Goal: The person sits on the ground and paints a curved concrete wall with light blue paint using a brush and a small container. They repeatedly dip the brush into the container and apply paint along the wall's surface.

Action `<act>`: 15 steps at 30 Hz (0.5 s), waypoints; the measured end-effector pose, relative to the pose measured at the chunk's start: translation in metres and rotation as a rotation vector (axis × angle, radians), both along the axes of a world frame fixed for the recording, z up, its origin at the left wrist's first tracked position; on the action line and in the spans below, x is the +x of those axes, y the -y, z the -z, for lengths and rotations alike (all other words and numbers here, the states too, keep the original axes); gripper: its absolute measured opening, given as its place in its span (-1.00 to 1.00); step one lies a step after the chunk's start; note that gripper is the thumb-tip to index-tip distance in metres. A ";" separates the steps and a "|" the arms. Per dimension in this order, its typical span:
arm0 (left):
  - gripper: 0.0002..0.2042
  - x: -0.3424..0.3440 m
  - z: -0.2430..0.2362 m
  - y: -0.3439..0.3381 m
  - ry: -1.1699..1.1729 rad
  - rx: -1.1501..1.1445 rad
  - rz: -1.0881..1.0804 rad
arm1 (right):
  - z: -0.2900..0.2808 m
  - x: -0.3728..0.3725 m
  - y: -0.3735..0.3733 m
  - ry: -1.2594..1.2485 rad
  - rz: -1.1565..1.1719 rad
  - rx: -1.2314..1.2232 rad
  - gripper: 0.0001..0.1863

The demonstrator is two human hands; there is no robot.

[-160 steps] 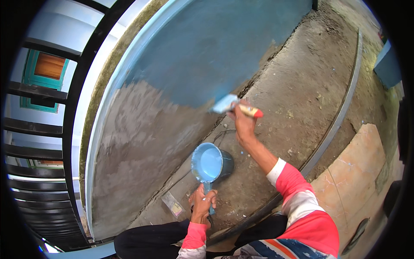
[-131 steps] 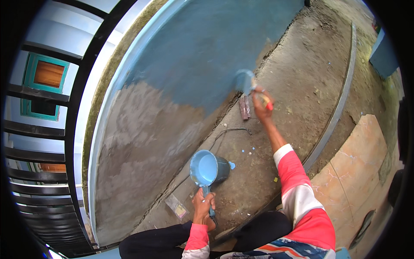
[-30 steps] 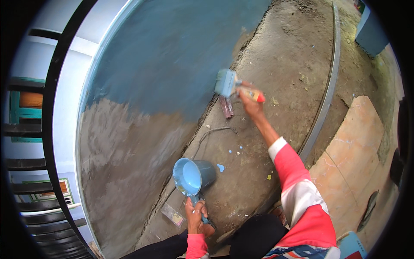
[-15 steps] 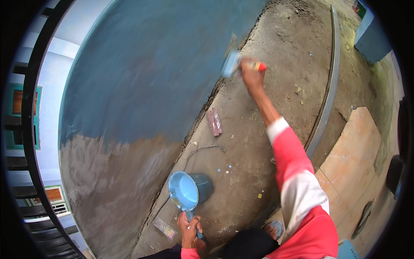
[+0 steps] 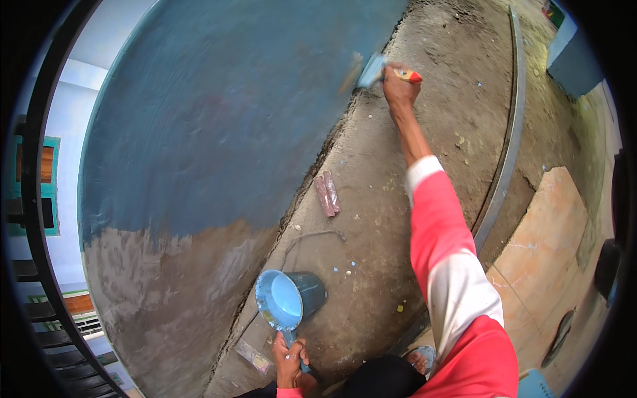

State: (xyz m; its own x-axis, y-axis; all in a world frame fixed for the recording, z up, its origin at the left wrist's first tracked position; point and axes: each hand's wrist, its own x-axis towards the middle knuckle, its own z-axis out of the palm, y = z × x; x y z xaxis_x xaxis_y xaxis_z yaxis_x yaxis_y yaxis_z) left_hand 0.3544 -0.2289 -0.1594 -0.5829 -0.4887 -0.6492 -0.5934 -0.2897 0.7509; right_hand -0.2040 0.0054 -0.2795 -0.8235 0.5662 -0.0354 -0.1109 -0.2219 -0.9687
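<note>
My right hand [image 5: 399, 87] is closed on a wide paintbrush [image 5: 412, 76] with a red-tipped handle. Its paint-coated head, slightly blurred, is at the lower edge of the wall [image 5: 219, 126], by a small brownish patch. The wall is blue over its upper part and bare grey-brown plaster lower down. My left hand [image 5: 289, 358] grips the handle of a blue plastic dipper [image 5: 310, 295] filled with light blue paint. Two short reddish pieces [image 5: 328, 194] and a dark cord [image 5: 318, 233] lie on the dirt ground beside the wall's base, and a small clear packet [image 5: 252, 357] lies near my left hand.
A black railing [image 5: 36, 186] runs along the left, before a pale house with teal-framed windows. A metal strip [image 5: 508, 146] crosses the ground at right. Cracked peach tiles [image 5: 541, 239], a sandal [image 5: 557, 338] and a blue block [image 5: 570, 53] are also at the right. My foot and dark-trousered knee show below.
My right arm and brush have moved up and forward along the wall's lower edge. The view has shifted, so the dipper and reddish pieces sit lower and more of the blue wall shows.
</note>
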 end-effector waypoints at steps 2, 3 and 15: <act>-0.71 0.008 -0.001 0.004 0.007 -0.004 -0.007 | -0.022 0.019 0.007 0.120 -0.210 -0.144 -0.81; -0.72 0.009 0.001 0.006 0.002 -0.005 0.004 | -0.021 0.024 -0.003 0.118 -0.250 -0.200 -0.81; -0.76 0.004 -0.001 0.001 -0.001 -0.011 0.033 | -0.021 0.026 0.011 -0.028 -0.105 -0.013 -0.84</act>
State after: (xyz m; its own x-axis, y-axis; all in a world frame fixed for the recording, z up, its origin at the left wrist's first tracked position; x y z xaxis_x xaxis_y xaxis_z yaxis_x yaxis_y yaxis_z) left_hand 0.3580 -0.2301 -0.1588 -0.5993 -0.4761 -0.6435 -0.6022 -0.2615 0.7543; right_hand -0.1777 -0.0053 -0.2587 -0.8791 0.4762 -0.0183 -0.1135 -0.2465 -0.9625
